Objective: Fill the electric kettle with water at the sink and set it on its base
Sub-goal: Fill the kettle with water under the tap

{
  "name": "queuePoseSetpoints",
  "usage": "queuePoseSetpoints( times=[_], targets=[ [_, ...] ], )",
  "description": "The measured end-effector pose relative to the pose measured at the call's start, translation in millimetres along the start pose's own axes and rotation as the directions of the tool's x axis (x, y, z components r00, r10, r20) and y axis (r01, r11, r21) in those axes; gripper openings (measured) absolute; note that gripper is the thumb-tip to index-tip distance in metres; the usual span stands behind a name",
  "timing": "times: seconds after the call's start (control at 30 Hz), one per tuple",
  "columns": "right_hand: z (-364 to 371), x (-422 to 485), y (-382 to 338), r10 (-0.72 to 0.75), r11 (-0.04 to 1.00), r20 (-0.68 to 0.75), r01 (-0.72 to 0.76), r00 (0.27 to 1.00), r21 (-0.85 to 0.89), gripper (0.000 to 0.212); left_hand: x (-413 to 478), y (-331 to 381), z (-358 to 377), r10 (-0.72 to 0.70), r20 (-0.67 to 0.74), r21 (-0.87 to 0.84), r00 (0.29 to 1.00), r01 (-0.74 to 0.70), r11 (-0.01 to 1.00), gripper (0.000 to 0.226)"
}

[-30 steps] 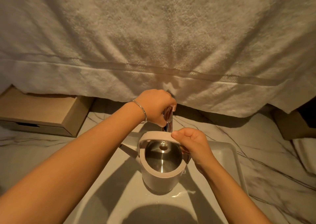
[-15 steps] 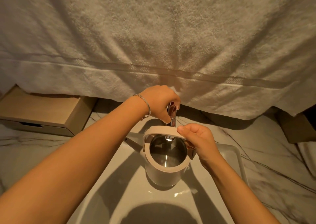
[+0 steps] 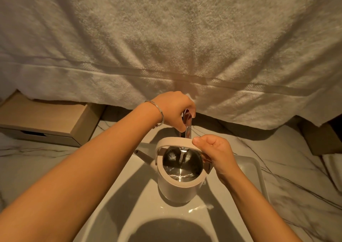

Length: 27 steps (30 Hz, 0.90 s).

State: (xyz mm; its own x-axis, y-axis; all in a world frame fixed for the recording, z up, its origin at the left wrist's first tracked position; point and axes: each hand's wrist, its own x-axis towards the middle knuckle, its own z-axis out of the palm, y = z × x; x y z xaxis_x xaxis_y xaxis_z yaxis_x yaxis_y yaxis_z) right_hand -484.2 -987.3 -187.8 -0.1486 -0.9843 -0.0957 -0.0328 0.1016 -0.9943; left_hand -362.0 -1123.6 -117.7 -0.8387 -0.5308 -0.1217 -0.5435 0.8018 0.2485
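Note:
A cream kettle [image 3: 176,189] with its lid off and a steel inside stands upright in the white sink [image 3: 256,169], right under the chrome tap [image 3: 187,130]. A thin stream of water runs from the spout into the kettle, and a little water glints at its bottom. My right hand [image 3: 215,152] is shut on the kettle's arched handle at its right end. My left hand [image 3: 174,109] is closed on the tap lever behind the kettle. The kettle's base is not in view.
A large white towel [image 3: 166,47] hangs across the whole back, its hem just above the tap. A wooden drawer box [image 3: 48,120] sits on the marble counter [image 3: 22,164] at the left. Another brown box [image 3: 322,140] stands at the right.
Water has started to run from the tap into the kettle, which was dry before. Both hands keep their grips; the view has shifted slightly.

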Motion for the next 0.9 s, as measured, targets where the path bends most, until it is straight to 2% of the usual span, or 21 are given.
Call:
queuePoseSetpoints(
  times=[0.1, 0.2, 0.27, 0.33, 0.4, 0.5, 0.6, 0.67, 0.8, 0.9],
  targets=[
    [-1, 0, 0, 0.008, 1.000, -0.007, -0.008, 1.000, 0.003, 0.025, -3, -4, 4, -0.011, 0.020, -0.099, 1.000, 0.013, 0.995, 0.048],
    [-2, 0, -1, 0.008, 1.000, -0.002, -0.008, 1.000, 0.021, 0.026, -19, -14, 11, -0.066, -0.053, -0.354, 0.996, 0.043, 0.934, 0.051],
    [-3, 0, -2, 0.006, 0.999, -0.003, -0.005, 1.000, 0.032, 0.025, -33, -19, 19, -0.154, -0.122, -0.555, 0.980, 0.061, 0.829, 0.044],
    [-4, 0, -2, 0.004, 1.000, -0.007, -0.004, 1.000, 0.028, 0.026, -46, -24, 29, -0.248, -0.161, -0.732, 0.955, 0.052, 0.679, 0.032],
    [-3, -1, -2, 0.001, 1.000, -0.008, -0.001, 1.000, 0.018, 0.027, -56, -26, 39, -0.330, -0.154, -0.832, 0.931, 0.057, 0.552, 0.022],
    [-2, -2, -2, 0.001, 1.000, -0.007, -0.001, 1.000, 0.009, 0.028, -66, -29, 51, -0.379, -0.077, -0.869, 0.922, 0.124, 0.479, 0.014],
    [-2, -1, 0, 0.010, 1.000, -0.018, -0.010, 1.000, -0.003, 0.028, -74, -30, 57, -0.313, 0.017, -0.893, 0.950, 0.155, 0.422, 0.025],
    [-3, 0, 1, 0.025, 1.000, -0.031, -0.025, 0.999, -0.009, 0.028, -77, -27, 60, -0.255, 0.065, -0.885, 0.965, 0.174, 0.433, 0.031],
    [-2, 2, 2, 0.037, 0.999, -0.037, -0.038, 0.999, -0.018, 0.029, -79, -17, 71, -0.271, 0.039, -0.896, 0.962, 0.154, 0.417, 0.037],
    [-1, 2, 1, 0.034, 0.999, -0.026, -0.035, 0.999, -0.019, 0.031, -80, -11, 82, -0.307, -0.001, -0.943, 0.952, 0.102, 0.317, 0.036]
  ],
)
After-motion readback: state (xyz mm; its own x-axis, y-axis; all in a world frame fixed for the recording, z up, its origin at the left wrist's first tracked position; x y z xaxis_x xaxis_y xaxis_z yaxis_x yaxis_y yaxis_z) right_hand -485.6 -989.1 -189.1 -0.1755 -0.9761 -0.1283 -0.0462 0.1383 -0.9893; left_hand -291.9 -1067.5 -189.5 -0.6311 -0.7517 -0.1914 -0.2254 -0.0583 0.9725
